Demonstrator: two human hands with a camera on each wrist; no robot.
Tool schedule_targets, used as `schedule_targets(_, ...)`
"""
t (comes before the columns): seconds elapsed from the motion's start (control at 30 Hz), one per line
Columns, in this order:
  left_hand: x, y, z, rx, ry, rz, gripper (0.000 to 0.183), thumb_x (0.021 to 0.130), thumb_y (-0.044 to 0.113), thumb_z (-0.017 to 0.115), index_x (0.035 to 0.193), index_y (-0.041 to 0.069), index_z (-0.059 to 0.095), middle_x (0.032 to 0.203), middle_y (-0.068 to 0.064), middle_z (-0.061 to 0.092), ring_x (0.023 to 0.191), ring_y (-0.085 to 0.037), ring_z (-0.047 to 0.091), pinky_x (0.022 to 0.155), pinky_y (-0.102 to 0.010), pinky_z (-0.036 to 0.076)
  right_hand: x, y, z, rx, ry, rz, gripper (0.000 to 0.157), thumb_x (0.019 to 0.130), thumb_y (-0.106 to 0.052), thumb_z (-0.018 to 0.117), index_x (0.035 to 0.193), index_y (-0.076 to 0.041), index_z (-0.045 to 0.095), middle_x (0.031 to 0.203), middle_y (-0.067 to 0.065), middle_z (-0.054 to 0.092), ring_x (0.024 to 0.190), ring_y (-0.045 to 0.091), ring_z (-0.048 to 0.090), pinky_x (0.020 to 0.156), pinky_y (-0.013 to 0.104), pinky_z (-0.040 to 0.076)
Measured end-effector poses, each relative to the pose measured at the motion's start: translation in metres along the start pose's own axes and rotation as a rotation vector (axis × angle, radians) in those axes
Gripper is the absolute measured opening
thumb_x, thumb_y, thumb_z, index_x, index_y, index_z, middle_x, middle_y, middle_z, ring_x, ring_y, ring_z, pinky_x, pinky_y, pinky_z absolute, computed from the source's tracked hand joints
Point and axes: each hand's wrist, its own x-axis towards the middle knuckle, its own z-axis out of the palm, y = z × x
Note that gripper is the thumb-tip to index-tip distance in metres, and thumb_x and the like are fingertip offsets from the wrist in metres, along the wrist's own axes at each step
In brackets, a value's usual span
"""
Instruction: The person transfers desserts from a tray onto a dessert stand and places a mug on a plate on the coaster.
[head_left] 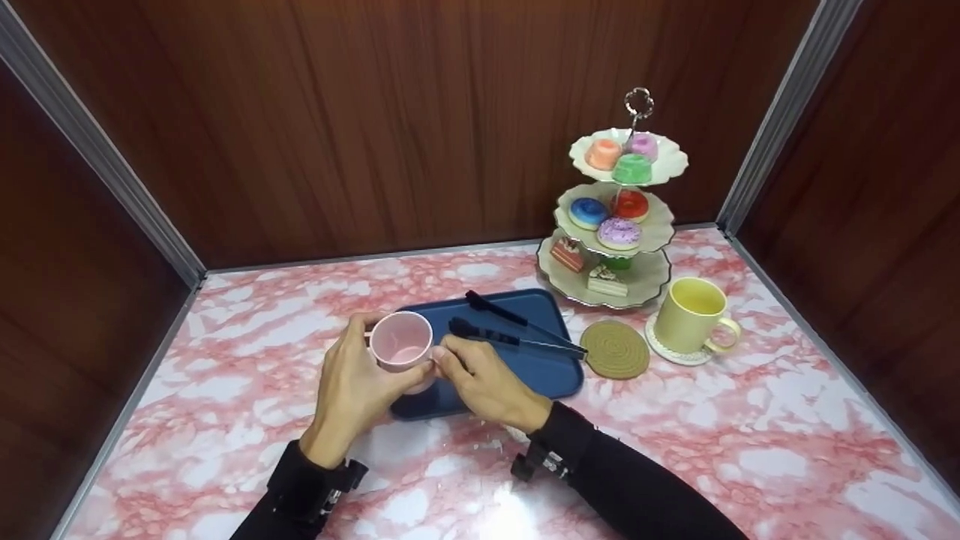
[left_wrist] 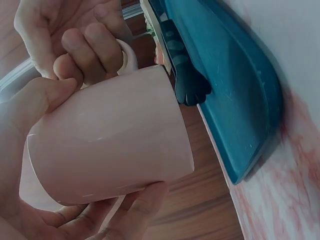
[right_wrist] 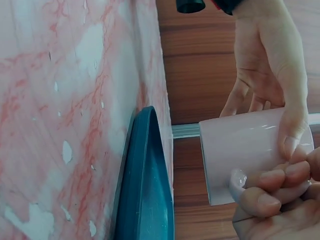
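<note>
Both hands hold a pink mug [head_left: 402, 341] above the near left part of a dark blue tray [head_left: 525, 379]. My left hand [head_left: 351, 379] wraps round the mug's body, thumb on the near side and fingers on the far side. With curled fingers, my right hand [head_left: 484, 379] grips the mug's handle [left_wrist: 129, 57]. The mug's inside looks bare in the head view. On the tray lie tongs [head_left: 517, 339] with black tips, their two silver arms meeting at the right rim. One tip [left_wrist: 190, 90] has a paw-like shape in the left wrist view.
Right of the tray lies a round woven coaster [head_left: 615, 349]. Beside it a yellow mug [head_left: 686, 319] stands on a white coaster [head_left: 675, 355]. Behind them rises a three-tier stand [head_left: 652, 289] with toy cakes and doughnuts. Wooden panels [head_left: 375, 135] wall in the marbled table [head_left: 247, 337].
</note>
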Motion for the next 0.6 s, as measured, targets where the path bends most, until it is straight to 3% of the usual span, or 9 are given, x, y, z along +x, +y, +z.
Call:
schedule_targets(0.3, -0.003, 0.009, 0.007, -0.033, 0.008, 0.027, 0.09, 0.047, 0.067, 0.078, 0.121, 0.024, 0.048, 0.102, 0.009, 0.06, 0.09, -0.008, 0.059, 0.072, -0.033, 0.049, -0.006, -0.001, -0.011, 0.015, 0.019, 0.009, 0.034, 0.099, -0.034, 0.037, 0.077, -0.013, 0.053, 0.064, -0.007, 0.045, 0.062, 0.008, 0.046, 0.055, 0.022, 0.037)
schedule_targets(0.47, -0.007, 0.014, 0.01, -0.07, 0.007, 0.065, 0.088, 0.051, 0.064, 0.078, 0.122, 0.022, 0.048, 0.106, 0.007, 0.059, 0.094, -0.008, 0.058, 0.075, -0.033, 0.051, -0.01, -0.002, -0.017, 0.007, 0.036, 0.021, 0.035, 0.099, -0.035, 0.037, 0.075, -0.015, 0.052, 0.063, -0.008, 0.044, 0.06, 0.008, 0.045, 0.054, 0.021, 0.037)
schedule_targets(0.6, -0.009, 0.018, 0.013, -0.086, 0.007, 0.078, 0.085, 0.052, 0.064, 0.078, 0.122, 0.026, 0.048, 0.108, 0.01, 0.058, 0.095, -0.005, 0.057, 0.076, -0.031, 0.05, -0.015, -0.002, -0.023, 0.019, 0.053, 0.038, 0.035, 0.099, -0.035, 0.038, 0.072, -0.016, 0.051, 0.062, -0.008, 0.043, 0.059, 0.008, 0.044, 0.053, 0.022, 0.036)
